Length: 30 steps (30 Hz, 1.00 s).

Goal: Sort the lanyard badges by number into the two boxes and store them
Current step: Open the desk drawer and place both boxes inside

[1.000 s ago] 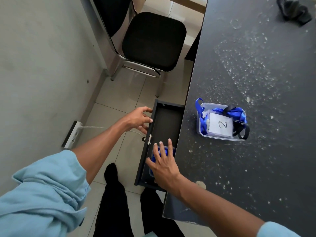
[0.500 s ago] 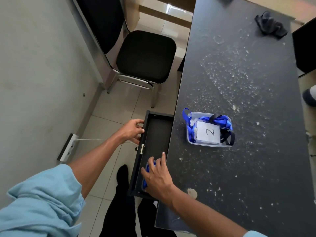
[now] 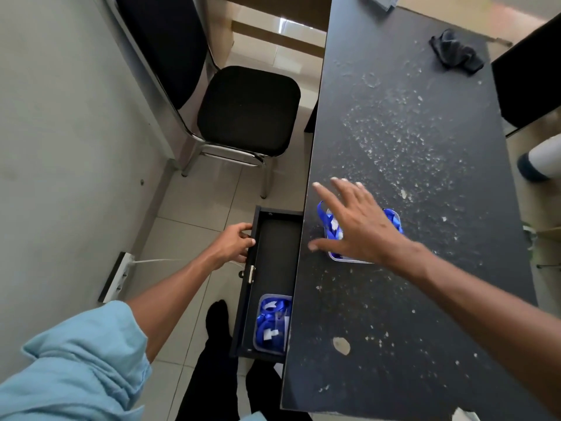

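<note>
Left hand (image 3: 233,246) has its fingers (image 3: 243,229) curled round the front edge of the flat black drawer (image 3: 274,253). Closer in than those fingers, a clear plastic box (image 3: 271,325) of glossy blue lanyards sits inside it. Right hand (image 3: 358,226), fingers (image 3: 326,194) spread wide and holding nothing, is right over the second clear box (image 3: 394,220) on the speckled black surface (image 3: 409,299).

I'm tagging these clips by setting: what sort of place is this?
Probably an office or workroom: a black desk with a pull-out drawer, a padded metal-frame chair, and a power strip by the wall.
</note>
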Each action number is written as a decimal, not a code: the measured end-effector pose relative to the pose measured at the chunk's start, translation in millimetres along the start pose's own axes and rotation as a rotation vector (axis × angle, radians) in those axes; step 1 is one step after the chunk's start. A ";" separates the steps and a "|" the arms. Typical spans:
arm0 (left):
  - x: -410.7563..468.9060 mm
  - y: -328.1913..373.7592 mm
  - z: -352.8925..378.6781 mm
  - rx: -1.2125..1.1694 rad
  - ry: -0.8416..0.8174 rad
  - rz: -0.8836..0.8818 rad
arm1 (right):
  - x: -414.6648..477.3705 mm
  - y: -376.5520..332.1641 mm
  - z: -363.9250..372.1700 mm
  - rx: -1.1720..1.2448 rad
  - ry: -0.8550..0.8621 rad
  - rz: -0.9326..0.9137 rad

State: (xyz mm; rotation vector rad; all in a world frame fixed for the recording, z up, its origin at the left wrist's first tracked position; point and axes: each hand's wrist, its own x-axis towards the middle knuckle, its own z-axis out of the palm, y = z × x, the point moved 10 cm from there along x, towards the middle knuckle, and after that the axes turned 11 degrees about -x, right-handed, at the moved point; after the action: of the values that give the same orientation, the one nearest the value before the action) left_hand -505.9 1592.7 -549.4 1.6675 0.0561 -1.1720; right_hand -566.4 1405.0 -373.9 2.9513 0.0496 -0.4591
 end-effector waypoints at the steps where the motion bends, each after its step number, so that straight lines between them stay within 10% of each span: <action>1: 1.2 -0.4 -0.3 -0.022 0.003 -0.002 | -1.5 14.8 12.7 -0.033 -0.105 0.019; 7: 6.9 1.1 -5.4 -0.066 0.017 0.013 | -11.2 37.9 63.6 -0.222 -0.331 -0.053; 30: -3.6 11.0 -13.3 -0.050 -0.217 0.064 | 61.5 -147.5 -8.1 0.179 0.065 -0.324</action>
State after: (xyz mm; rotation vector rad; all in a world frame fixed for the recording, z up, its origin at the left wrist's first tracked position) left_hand -493.0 1599.6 -539.5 1.4794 -0.1029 -1.2855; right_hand -513.6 1552.5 -406.6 3.1437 0.5273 -0.4269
